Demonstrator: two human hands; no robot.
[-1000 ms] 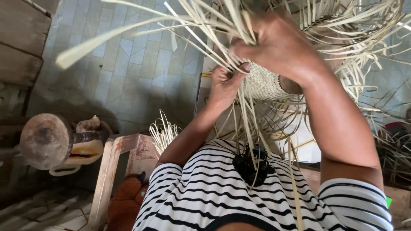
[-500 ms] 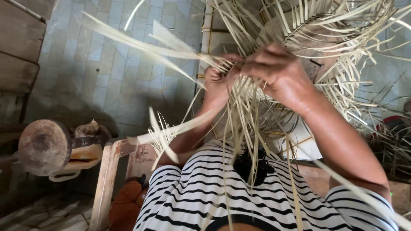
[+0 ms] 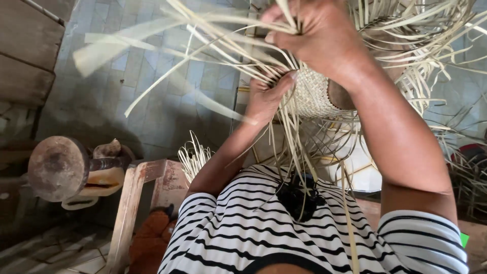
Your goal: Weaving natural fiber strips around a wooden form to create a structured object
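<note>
A partly woven pale straw piece (image 3: 313, 95) sits over a rounded brown form (image 3: 339, 95) in front of my chest. Many loose straw strips (image 3: 203, 45) fan out from its edge to the left, right and downward. My left hand (image 3: 268, 96) presses against the woven rim with its fingers closed on strips there. My right hand (image 3: 317, 35) is raised above the piece, clenched around a bunch of strips that stick up between its fingers. My striped shirt fills the bottom of the view.
A wooden frame (image 3: 133, 203) stands at lower left beside a short bundle of straw (image 3: 194, 158). A round wooden block on a handle (image 3: 56, 168) lies further left. Grey floor tiles (image 3: 147, 101) lie beyond, wooden planks (image 3: 25, 56) at far left, more loose straw (image 3: 466, 167) at right.
My right hand has risen from the woven rim toward the top of the view, pulling strips with it. The loose strips on the left have swung. My left hand stays at the rim.
</note>
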